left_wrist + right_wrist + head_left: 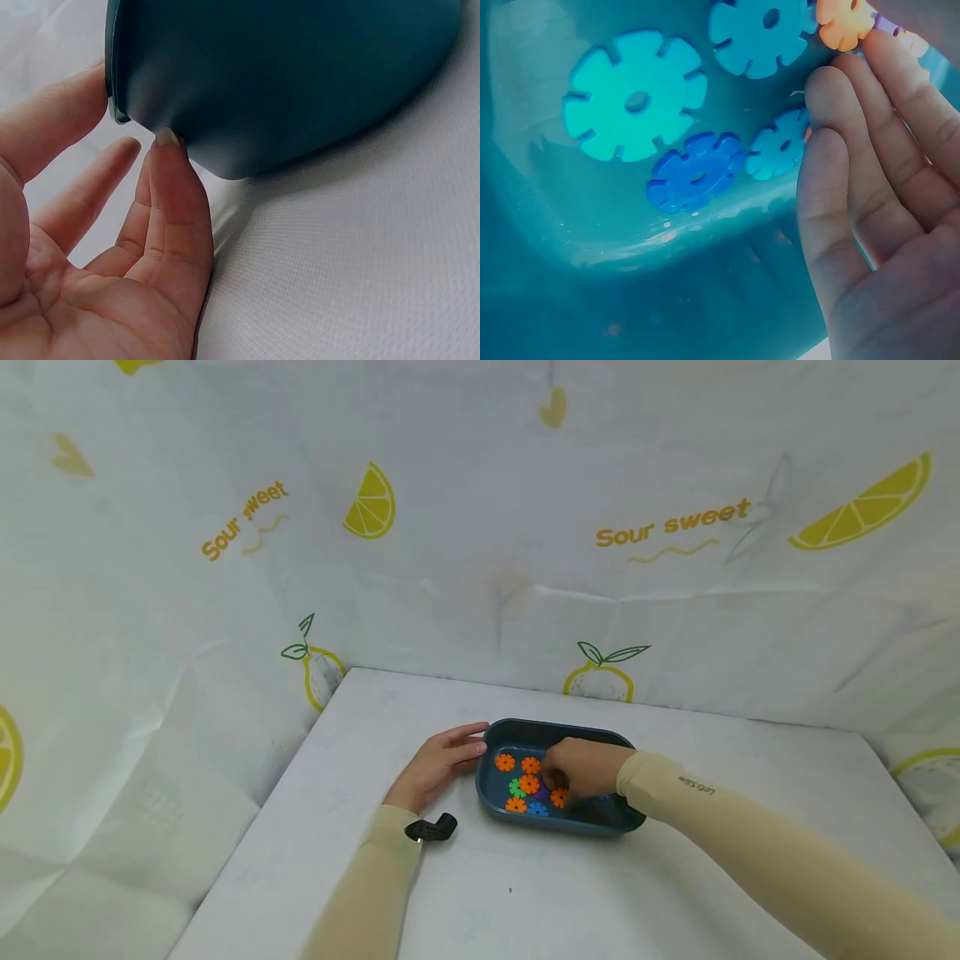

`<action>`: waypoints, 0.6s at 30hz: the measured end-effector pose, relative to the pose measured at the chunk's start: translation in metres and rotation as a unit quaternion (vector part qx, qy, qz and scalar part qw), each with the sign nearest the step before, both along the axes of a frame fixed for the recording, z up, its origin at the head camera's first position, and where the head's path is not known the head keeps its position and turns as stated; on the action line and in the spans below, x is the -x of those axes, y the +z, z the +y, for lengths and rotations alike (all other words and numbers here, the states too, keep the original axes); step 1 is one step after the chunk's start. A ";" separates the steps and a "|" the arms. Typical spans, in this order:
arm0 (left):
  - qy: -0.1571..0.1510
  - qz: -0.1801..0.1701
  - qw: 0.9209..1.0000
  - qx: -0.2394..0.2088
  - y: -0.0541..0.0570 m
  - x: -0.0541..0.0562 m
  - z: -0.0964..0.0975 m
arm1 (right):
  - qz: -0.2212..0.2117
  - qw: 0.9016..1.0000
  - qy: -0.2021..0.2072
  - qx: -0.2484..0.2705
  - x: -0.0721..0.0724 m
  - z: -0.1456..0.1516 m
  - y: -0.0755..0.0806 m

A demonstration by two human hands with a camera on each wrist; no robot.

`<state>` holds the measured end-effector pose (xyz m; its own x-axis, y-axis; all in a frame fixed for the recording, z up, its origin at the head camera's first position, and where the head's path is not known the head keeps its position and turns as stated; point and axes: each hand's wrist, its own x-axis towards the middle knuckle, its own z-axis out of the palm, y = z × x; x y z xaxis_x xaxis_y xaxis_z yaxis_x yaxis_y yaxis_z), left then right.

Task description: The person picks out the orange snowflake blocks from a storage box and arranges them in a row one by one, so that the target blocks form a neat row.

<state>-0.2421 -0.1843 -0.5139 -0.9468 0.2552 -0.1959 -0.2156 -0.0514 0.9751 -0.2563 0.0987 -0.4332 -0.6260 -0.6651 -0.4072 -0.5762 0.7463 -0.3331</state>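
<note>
A dark teal oblong basin stands on the white table, holding several flat, notched plastic flower discs. Orange discs lie mostly in its left half, with a green disc, a blue disc and a purple disc among them. At the basin's left end, my left hand touches the rim and outer wall with extended fingers. My right hand reaches down inside. In the right wrist view its fingers, only slightly bent, lie beside an orange disc; no grip on it is visible.
White cloth with lemon prints hangs behind the table and along its left side. A black strap is around the left wrist. In the right wrist view, a turquoise disc and a blue disc lie near the basin wall.
</note>
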 end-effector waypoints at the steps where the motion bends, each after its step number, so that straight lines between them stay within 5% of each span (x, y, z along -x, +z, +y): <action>1: -0.001 -0.001 1.000 -0.001 0.000 0.000 0.000 | 0.000 1.000 0.000 -0.003 0.000 0.000 0.000; 9: -0.007 0.001 1.000 0.000 0.001 0.000 0.004 | -0.011 1.000 -0.017 -0.003 -0.001 0.002 0.003; 18: -0.010 0.000 1.000 -0.008 0.000 -0.001 0.000 | 0.004 0.998 -0.020 0.066 0.006 0.019 0.021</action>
